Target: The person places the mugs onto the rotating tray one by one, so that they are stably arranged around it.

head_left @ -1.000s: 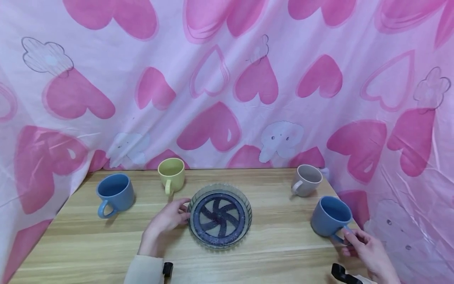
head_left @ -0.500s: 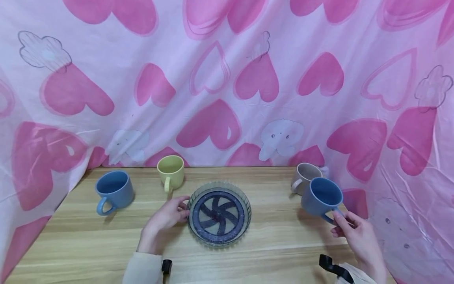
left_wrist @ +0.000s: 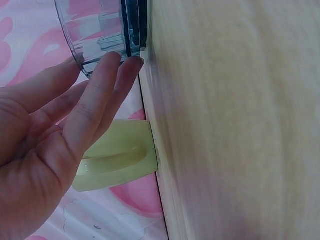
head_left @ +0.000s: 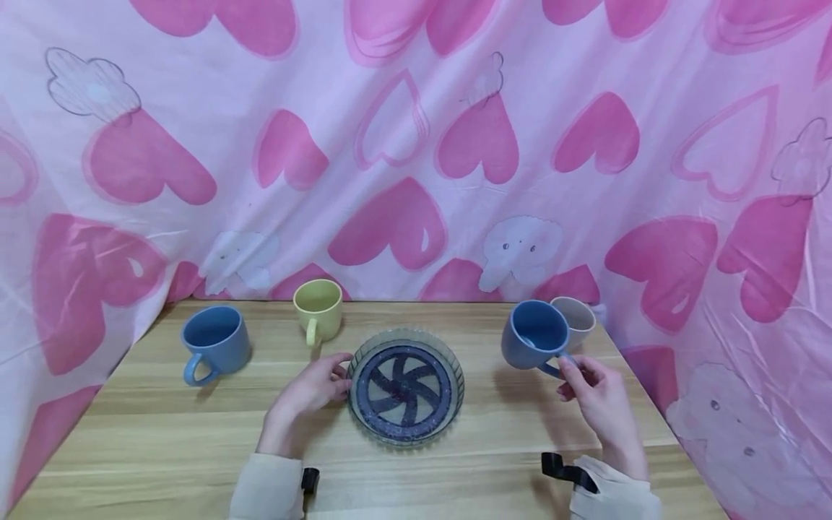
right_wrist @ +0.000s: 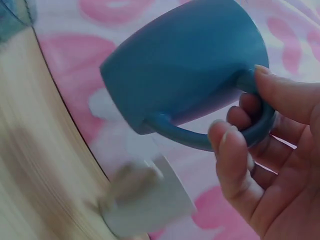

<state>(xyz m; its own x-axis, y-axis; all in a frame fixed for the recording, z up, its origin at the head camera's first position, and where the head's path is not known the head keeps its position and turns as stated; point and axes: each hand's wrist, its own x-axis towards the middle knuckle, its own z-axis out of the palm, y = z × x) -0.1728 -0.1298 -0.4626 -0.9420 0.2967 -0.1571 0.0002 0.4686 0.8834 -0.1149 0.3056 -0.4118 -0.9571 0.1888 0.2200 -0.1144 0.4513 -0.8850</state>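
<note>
A blue mug (head_left: 529,339) hangs above the table on the right, tilted, with a shadow below it. My right hand (head_left: 601,401) grips its handle between thumb and curled fingers, as the right wrist view shows the handle (right_wrist: 187,137) closely. Behind the mug stands a grey mug (head_left: 578,318), partly hidden. At the middle lies a round clear ribbed glass dish (head_left: 458,379) with a dark blue pinwheel inside. My left hand (head_left: 312,390) touches the dish's left side. In the left wrist view its fingers (left_wrist: 95,100) reach the glass wall, fairly straight.
A yellow-green mug (head_left: 318,310) stands behind my left hand. A second blue mug (head_left: 217,343) is on the left, handle toward me. The wooden table (head_left: 156,440) ends at a pink heart-patterned cloth (head_left: 390,224) at the back and sides.
My right hand has lifted the blue mug off the table and carried it left and away from me, partly covering the grey mug. The left hand stays at the dish.
</note>
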